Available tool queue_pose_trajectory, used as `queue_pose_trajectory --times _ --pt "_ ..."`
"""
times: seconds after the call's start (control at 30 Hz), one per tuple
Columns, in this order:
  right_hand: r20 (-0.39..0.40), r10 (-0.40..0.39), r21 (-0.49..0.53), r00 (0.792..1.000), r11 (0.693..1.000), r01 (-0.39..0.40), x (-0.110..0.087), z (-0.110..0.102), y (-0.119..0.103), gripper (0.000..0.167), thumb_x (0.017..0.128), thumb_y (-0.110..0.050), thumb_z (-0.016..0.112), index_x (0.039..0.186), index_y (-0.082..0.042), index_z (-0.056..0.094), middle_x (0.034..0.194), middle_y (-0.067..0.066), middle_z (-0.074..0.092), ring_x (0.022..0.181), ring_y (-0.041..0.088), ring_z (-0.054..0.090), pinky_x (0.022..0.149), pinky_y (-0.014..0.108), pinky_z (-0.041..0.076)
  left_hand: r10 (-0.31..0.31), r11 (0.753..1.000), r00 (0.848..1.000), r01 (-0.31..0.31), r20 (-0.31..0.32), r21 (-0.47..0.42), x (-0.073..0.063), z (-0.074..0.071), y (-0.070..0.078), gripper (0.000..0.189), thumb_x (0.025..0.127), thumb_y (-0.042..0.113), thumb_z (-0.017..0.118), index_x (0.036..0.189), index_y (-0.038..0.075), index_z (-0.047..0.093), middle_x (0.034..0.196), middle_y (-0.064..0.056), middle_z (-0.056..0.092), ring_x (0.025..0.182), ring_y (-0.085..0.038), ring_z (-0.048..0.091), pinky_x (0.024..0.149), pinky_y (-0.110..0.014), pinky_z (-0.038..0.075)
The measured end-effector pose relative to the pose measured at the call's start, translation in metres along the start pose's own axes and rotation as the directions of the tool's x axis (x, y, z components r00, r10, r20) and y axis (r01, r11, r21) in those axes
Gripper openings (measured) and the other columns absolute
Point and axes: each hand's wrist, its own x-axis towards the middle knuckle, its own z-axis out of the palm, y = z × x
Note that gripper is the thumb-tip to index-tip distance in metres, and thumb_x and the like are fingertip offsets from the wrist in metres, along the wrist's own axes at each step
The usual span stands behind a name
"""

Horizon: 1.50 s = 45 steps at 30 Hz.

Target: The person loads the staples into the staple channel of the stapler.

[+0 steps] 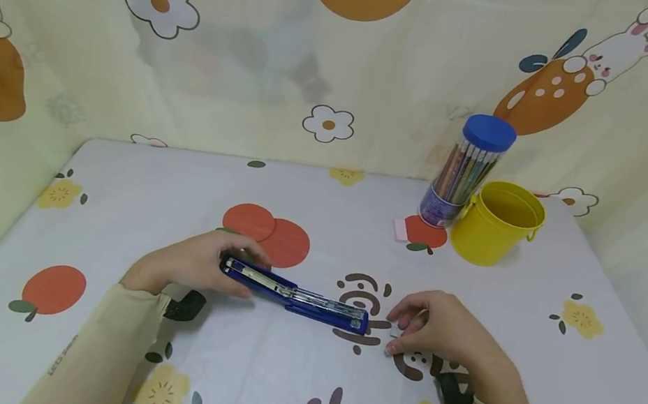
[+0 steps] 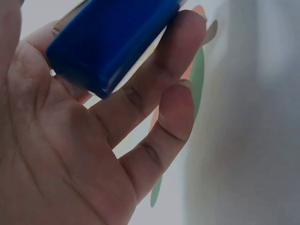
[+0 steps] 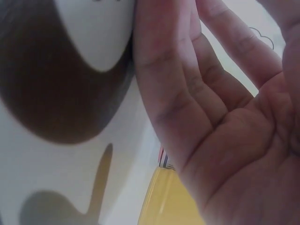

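Observation:
A blue stapler (image 1: pixel 308 302) stretches across the middle of the head view, unfolded so that its metal magazine faces up. Its left end is gripped by my left hand (image 1: pixel 203 260), thumb on the near side and fingers on the far side. In the left wrist view, the blue body (image 2: pixel 112 42) lies across the fingers. Just beyond the stapler's right end, my right hand (image 1: pixel 438 326) pinches a small pale grey piece (image 1: pixel 395 330) between thumb and fingers. That piece is mostly covered by the fingertips, and the right wrist view shows only the palm and fingers (image 3: pixel 173 93).
At the back right stands a clear tub of pencils (image 1: pixel 465 171) with a blue lid, beside a yellow bucket (image 1: pixel 484 234). A small pink and white block (image 1: pixel 400 230) lies left of them. A patterned cloth (image 1: pixel 139 201) covers the table, and a curtain (image 1: pixel 242 76) hangs behind.

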Motion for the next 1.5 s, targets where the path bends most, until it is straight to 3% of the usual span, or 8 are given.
queue_pose_trajectory --times 0.4,1.2,1.5 --pt "0.002 -0.015 0.018 1.000 1.000 0.015 -0.0001 0.0001 0.0039 0.031 0.068 -0.021 0.095 0.091 -0.012 0.077 0.079 -0.001 0.069 0.072 0.019 0.062 0.066 0.033 0.053 -0.033 0.999 0.999 0.033 -0.013 -0.001 0.0020 0.0038 -0.0018 0.038 0.079 0.021 0.089 0.114 0.023 0.073 0.114 0.009 0.068 0.109 -0.017 0.059 0.096 -0.042 0.046" --pt "-0.027 -0.077 -0.013 0.997 0.997 0.077 -0.0006 0.0024 0.0051 0.020 0.074 -0.018 0.091 0.086 -0.012 0.077 0.073 -0.003 0.066 0.069 0.017 0.059 0.062 0.028 0.050 -0.023 0.999 1.000 0.023 -0.015 0.025 0.0033 0.0046 0.0010 0.037 0.079 0.023 0.088 0.114 0.024 0.073 0.113 0.009 0.068 0.108 -0.018 0.059 0.095 -0.042 0.046" --pt "-0.020 -0.088 -0.029 0.996 0.996 0.088 0.0005 0.0018 0.0006 0.017 0.080 -0.020 0.087 0.091 -0.014 0.077 0.077 -0.005 0.068 0.072 0.018 0.059 0.066 0.030 0.051 -0.040 0.999 0.999 0.041 -0.018 0.024 0.0025 0.0054 0.0004 0.037 0.080 0.024 0.088 0.114 0.025 0.073 0.114 0.009 0.067 0.108 -0.018 0.058 0.094 -0.042 0.046"
